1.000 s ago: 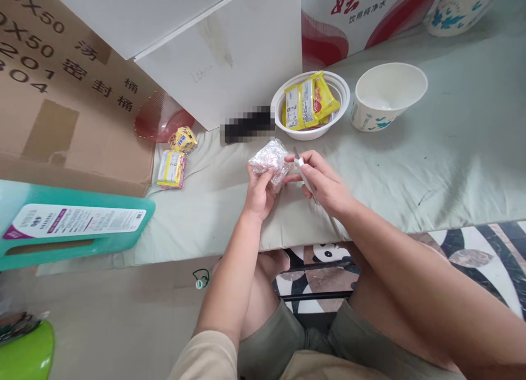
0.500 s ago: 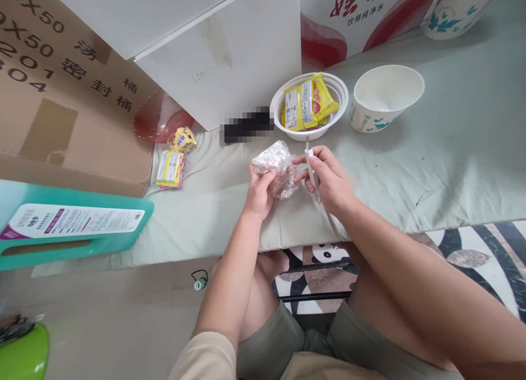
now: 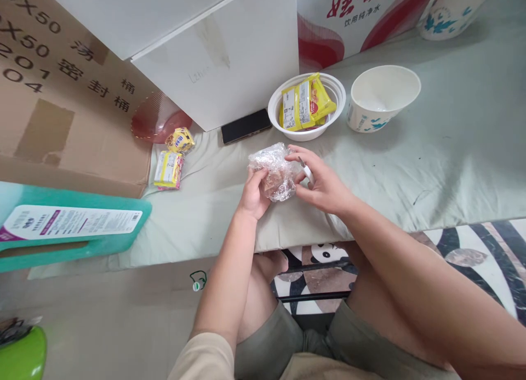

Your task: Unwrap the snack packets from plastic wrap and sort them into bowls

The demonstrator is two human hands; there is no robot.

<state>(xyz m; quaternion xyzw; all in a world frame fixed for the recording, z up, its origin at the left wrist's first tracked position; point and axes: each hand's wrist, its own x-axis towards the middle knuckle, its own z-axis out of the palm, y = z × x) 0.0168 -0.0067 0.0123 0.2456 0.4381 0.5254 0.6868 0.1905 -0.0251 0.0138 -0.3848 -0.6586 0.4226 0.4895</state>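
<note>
My left hand (image 3: 252, 196) is closed on the lower left side of a crinkled bundle in clear plastic wrap (image 3: 281, 185), with something brownish showing through the film. A small utility knife (image 3: 308, 173) with a white handle is tucked in my right hand (image 3: 326, 185), its blade tip pointing up and left. Thumb and fingertips of that hand reach the right edge of the wrap; whether they pinch it I cannot tell. Just beyond the bundle stands a white bowl (image 3: 274, 119) of yellow snack packets (image 3: 302, 103).
A black phone (image 3: 246, 126) lies against a white box (image 3: 246, 56). To the right stands a paper tub (image 3: 372, 117). Small snack packets (image 3: 168, 169) and a red translucent bowl (image 3: 162, 119) sit left, beside a cardboard carton (image 3: 90, 149) and a teal jug (image 3: 139, 215).
My right hand has turned the knife from upright to a leftward tilt and brought its fingers onto the wrap. The bundle has been turned, showing more brown content.
</note>
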